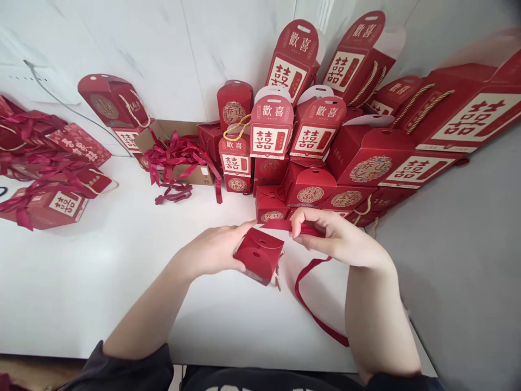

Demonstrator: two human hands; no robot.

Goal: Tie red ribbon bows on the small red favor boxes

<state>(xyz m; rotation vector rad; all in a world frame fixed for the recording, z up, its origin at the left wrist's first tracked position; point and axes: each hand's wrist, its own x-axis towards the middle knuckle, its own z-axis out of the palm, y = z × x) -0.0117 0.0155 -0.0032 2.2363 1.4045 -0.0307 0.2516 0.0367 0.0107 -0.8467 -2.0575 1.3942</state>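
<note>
My left hand (217, 247) grips a small red gift box (260, 254) by its left side, just above the white table. The box's curved top flaps are folded over, and a twisted gold cord (277, 276) hangs at its right side. To the right of the box, my right hand (325, 231) pinches a red ribbon (311, 304) between thumb and fingers. One end of the ribbon points left toward the box's back edge. The rest trails down in a curve across the table toward my right forearm.
Many red gift boxes (272, 127) are stacked against the wall at the back right. A cardboard box (199, 175) of red ribbons (179, 152) stands at the back middle. Ribbon-tied boxes (49, 209) sit at the left. The white table (134, 260) meets a grey panel (459, 260) at right.
</note>
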